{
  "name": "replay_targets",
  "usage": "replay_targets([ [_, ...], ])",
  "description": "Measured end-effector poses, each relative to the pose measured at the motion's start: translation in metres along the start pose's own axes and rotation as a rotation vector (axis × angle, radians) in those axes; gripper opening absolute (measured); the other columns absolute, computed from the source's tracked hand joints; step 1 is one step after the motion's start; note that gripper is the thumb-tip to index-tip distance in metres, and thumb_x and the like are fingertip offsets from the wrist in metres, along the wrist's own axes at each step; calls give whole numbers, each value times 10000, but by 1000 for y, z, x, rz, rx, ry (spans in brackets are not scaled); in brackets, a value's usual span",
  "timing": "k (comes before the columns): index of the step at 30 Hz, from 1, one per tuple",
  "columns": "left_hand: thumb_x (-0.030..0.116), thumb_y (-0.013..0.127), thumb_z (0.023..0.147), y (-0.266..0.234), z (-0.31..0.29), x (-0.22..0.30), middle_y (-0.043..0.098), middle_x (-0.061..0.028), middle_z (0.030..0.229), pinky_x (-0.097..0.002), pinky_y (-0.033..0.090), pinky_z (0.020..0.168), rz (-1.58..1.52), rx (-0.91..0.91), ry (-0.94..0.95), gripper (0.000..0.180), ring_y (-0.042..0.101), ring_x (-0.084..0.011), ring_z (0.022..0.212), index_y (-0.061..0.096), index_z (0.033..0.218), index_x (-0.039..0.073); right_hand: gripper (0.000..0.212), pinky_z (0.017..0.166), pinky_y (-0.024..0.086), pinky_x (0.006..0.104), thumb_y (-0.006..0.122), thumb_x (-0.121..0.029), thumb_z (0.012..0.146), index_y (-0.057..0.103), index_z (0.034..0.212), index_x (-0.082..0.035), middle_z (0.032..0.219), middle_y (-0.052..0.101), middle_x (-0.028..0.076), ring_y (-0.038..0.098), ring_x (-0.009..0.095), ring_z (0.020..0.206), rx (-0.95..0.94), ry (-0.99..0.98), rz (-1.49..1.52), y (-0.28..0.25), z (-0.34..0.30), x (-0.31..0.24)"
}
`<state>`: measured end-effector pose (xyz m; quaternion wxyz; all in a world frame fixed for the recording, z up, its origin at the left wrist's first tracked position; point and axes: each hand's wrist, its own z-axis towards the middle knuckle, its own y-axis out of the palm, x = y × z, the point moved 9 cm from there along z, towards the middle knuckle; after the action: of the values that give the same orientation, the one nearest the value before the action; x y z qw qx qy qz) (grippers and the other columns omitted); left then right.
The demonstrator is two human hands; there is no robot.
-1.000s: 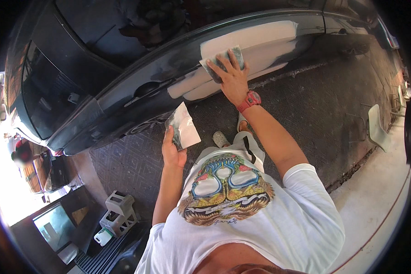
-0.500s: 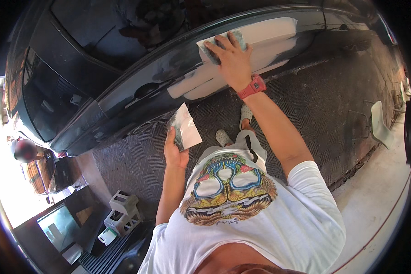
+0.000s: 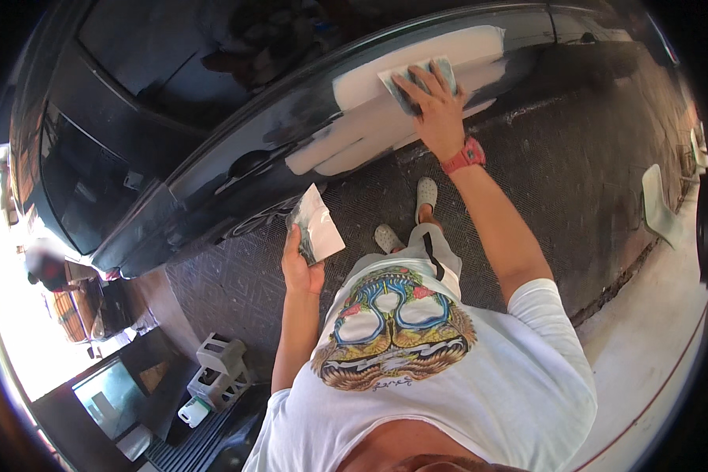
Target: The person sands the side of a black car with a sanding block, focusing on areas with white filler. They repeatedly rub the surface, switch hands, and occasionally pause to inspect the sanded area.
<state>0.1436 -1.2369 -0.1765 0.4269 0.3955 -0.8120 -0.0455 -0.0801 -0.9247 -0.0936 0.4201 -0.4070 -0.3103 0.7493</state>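
Observation:
A dark car lies on its long side before me, with a pale pinkish patch of filler spread in broad streaks on its side panel. My right hand, a red watch at its wrist, presses a thin, square filler spreader, smeared grey, flat against the lower part of that patch. Its fingers lie across the spreader's back. Lower and to the left, my left hand grips a flat plate by its edge. Pale filler covers one side of the plate; its other part is grey and smudged.
My feet in light clogs stand on a dark textured floor. At the lower left are a grey plastic step stool and a white jug. A pale chair is at the right. Another person is at the far left.
My right hand and the spreader have moved right and slightly down over the filler patch. The left hand with its plate has hardly moved.

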Motion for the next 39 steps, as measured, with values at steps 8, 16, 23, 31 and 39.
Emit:
replay_targets([
  [8,284,559,1076,1,2,-4,649,-122,1334,-412,555,1011,23,7,-14,438,656,-244,1202,537,1416,10,754,1069,296,664,683,0,802,589,1437,-397,1481,538,-30,398,295,1495,27,-60,-65,10,26,-3],
  [16,279,551,1081,-3,3,-4,646,-123,1336,-407,566,997,-1,14,-21,420,671,-248,1179,544,1404,11,830,1140,247,632,737,-4,777,564,1472,-423,1535,501,-39,327,270,1543,-130,-55,-52,39,-36,14],
  [23,260,559,1076,9,-1,-2,669,-133,1296,-391,605,935,2,0,-15,400,695,-248,1135,560,1371,-9,738,1069,316,650,714,-18,777,600,1422,-359,1440,591,-9,399,319,1492,21,-6,28,-13,18,-2],
  [31,252,573,1069,7,-1,-7,683,-137,1279,-390,619,919,-2,24,-22,398,706,-249,1118,575,1355,-25,701,1085,307,653,741,-45,763,628,1383,-350,1461,562,-29,403,295,1492,-59,-55,-15,10,14,-24],
  [39,245,579,1065,8,-2,-8,686,-141,1279,-385,625,916,-21,30,3,394,710,-247,1116,577,1352,-24,798,1153,248,602,669,46,734,615,1423,-350,1506,543,-10,386,297,1510,-108,17,7,19,-38,23],
])
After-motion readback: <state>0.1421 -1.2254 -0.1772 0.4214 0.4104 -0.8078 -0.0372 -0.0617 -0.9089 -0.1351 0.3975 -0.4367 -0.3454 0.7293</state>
